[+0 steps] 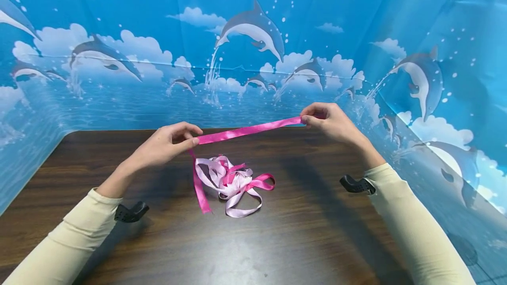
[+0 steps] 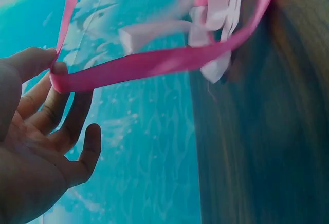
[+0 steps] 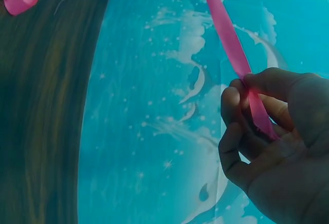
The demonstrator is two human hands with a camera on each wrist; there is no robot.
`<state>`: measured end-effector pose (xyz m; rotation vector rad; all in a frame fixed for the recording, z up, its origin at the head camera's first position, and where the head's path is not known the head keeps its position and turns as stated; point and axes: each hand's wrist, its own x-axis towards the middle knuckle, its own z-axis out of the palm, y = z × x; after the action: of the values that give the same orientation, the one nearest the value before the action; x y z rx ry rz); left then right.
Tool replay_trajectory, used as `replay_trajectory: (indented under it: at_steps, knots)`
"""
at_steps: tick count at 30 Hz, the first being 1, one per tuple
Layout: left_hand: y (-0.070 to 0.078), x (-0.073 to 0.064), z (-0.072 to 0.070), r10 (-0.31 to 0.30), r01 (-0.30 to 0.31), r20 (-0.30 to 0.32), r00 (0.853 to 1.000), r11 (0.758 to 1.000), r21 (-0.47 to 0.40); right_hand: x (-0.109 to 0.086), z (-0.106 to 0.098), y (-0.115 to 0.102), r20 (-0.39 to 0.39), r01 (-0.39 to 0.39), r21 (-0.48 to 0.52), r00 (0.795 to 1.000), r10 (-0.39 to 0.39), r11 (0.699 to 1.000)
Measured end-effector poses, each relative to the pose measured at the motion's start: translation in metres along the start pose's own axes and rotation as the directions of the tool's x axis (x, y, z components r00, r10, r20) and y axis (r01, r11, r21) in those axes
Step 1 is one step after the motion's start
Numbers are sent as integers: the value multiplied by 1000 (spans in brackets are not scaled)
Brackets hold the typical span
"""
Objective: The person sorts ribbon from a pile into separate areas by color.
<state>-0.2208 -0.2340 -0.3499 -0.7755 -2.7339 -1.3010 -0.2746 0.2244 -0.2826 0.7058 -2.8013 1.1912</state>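
A blue backdrop printed with leaping dolphins [image 1: 130, 111] is hung behind a dark brown, wood-grained table [image 1: 301, 250]. The forearms are covered by cream sleeves [image 1: 79, 228]. Below and between the hands, a loose heap of pale and bright pink satin ribbon [image 1: 233, 181] is spread on the table; its loops are judged the main obstacle. Above it, a bright pink satin strip [image 1: 249, 131] is held in the air, slanting up from the left hand [image 1: 160, 145] to the right hand [image 1: 330, 122]. By each hand the strip is pinched between thumb and finger; at the right, a short cut end [image 3: 264, 125] is left past the grip. From the left pinch, a bright pink tail [image 1: 200, 188] is hung beside the heap; whether the table is touched by its tip cannot be told. The strip is best held flat and lightly taut, with any twist smoothed at the left pinch and the tail guided clear of the loops. Black curved fittings [image 1: 134, 212] are worn near the cuffs.
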Motion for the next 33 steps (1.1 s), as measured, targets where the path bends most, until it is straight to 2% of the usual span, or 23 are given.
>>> replay_trajectory:
  at_steps: [4, 10, 15, 20, 23, 27, 33]
  knots:
    - [-5, 2, -13, -18, 17, -28, 999, 999, -33, 0, -3, 13, -3, -44, 14, 999, 44, 999]
    - [-16, 6, -26, -75, 74, -55, 996, 997, -31, 2, 0, 35, 13, -87, 28, 996, 87, 996]
    - [-28, 6, -35, -124, 122, -38, 992, 991, -51, 7, 4, 52, 2, -114, 54, 993, 114, 992]
    - [-39, 7, -43, -102, 101, -9, 995, 994, -46, 16, 9, 64, -14, -113, 104, 993, 115, 988]
    - [-46, 9, -46, -109, 109, 3, 994, 994, -20, 23, 14, 71, -27, -98, 127, 994, 102, 987]
    - [-58, 10, -52, -153, 153, 15, 988, 988, 2, 33, 21, 79, -39, -97, 182, 994, 106, 979]
    - [-84, 10, -62, -231, 230, 10, 973, 973, 25, 47, 26, 99, -35, -172, 239, 982, 185, 956]
